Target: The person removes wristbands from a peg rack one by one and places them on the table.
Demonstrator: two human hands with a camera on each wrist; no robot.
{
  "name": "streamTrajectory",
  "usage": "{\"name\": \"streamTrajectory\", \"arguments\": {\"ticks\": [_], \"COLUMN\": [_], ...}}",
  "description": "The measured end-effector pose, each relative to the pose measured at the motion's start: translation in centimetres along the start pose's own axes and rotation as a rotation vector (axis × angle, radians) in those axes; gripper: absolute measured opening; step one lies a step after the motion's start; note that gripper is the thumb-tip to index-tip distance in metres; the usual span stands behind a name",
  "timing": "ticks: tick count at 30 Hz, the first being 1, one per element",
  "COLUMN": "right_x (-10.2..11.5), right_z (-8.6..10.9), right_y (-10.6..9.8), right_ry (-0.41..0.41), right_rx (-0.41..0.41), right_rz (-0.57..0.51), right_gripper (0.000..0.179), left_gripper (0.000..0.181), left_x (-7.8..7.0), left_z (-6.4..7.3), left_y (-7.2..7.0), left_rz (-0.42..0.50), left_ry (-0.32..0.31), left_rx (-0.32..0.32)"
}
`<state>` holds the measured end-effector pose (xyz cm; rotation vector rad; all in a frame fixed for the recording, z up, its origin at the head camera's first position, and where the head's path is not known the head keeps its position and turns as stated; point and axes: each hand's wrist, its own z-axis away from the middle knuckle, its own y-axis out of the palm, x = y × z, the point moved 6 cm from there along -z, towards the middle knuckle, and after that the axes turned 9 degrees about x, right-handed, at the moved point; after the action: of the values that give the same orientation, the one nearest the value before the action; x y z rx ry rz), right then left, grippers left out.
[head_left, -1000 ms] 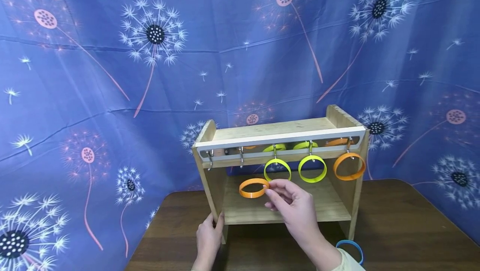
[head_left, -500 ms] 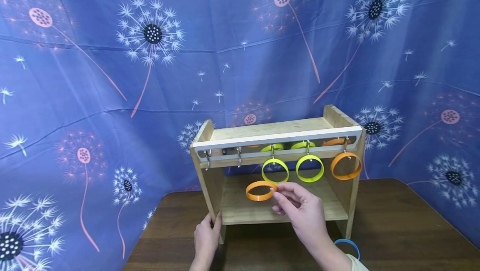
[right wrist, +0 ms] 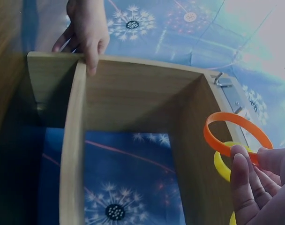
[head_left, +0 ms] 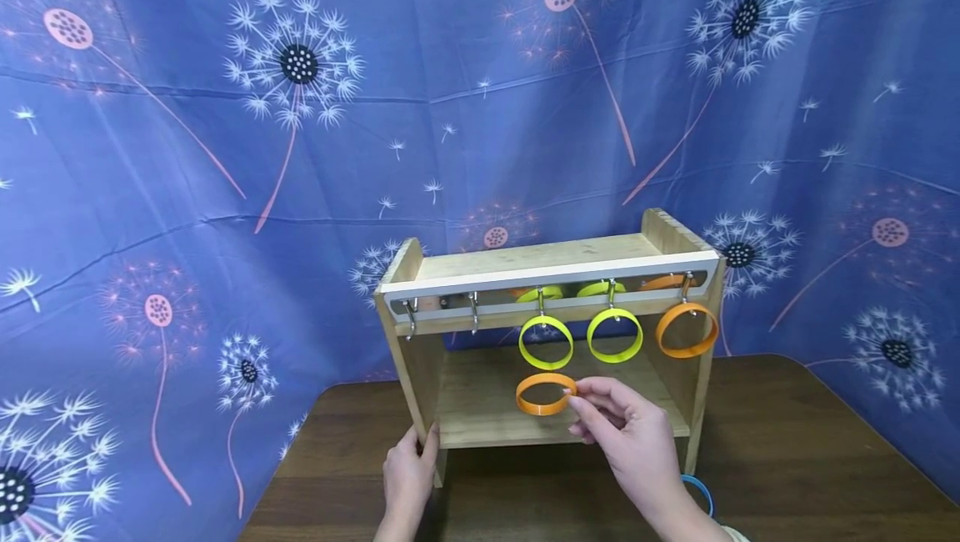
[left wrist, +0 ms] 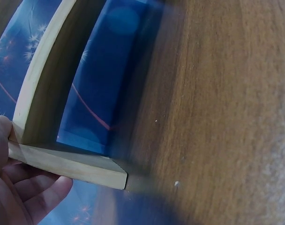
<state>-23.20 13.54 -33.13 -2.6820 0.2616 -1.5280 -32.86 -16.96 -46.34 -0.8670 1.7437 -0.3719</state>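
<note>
So we've got our right hand (head_left: 633, 434) pinching an orange ring (head_left: 546, 394) by its right edge between thumb and fingertips, the other fingers loosely curled, and the ring hangs out flat-ish in the air in front of the wooden rack (head_left: 480, 396), just above its lower shelf and a little below the row of hooks. In the right wrist view the same orange ring (right wrist: 236, 136) sticks out from our fingertips (right wrist: 241, 176) right next to the rack's side wall. Our left hand (head_left: 407, 475) grips the rack's bottom left front corner, thumb on the front edge and fingers wrapped round the outside; the left wrist view shows that hand (left wrist: 13, 187) touching the pale wooden edge (left wrist: 67, 164), though we can't see the whole grip there. Up on the rack's rail (head_left: 547, 282), three rings already hang off hooks: a yellow-green ring (head_left: 546, 343) right above the one we're holding, a second yellow-green ring (head_left: 615, 335) next to it, and another orange one (head_left: 687, 330) at the rack's right end. The two hooks (head_left: 474, 313) towards the rack's left end are bare. A blue ring (head_left: 697, 492) lies on the brown table (head_left: 810, 459) just off the rack's right foot, partly hidden behind our right wrist.
</note>
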Motion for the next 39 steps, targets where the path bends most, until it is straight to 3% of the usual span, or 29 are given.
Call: {"name": "streamTrajectory", "arguments": {"ticks": [26, 39], "right_x": [-3.3, -5.1], "right_z": [3.0, 4.7], "right_y": [-4.6, -7.5], "right_ry": [0.073, 0.185], "right_rx": [-0.066, -0.093], "right_rz": [0.143, 0.244], "right_gripper": [0.011, 0.015], "left_gripper": [0.025, 0.027], "left_x": [0.1, -0.3], "left_z": [0.0, 0.1], "left_y": [-0.3, -0.1], "left_rz": [-0.008, -0.015], "left_ry": [-0.002, 0.013], "left_rx": [0.001, -0.007]}}
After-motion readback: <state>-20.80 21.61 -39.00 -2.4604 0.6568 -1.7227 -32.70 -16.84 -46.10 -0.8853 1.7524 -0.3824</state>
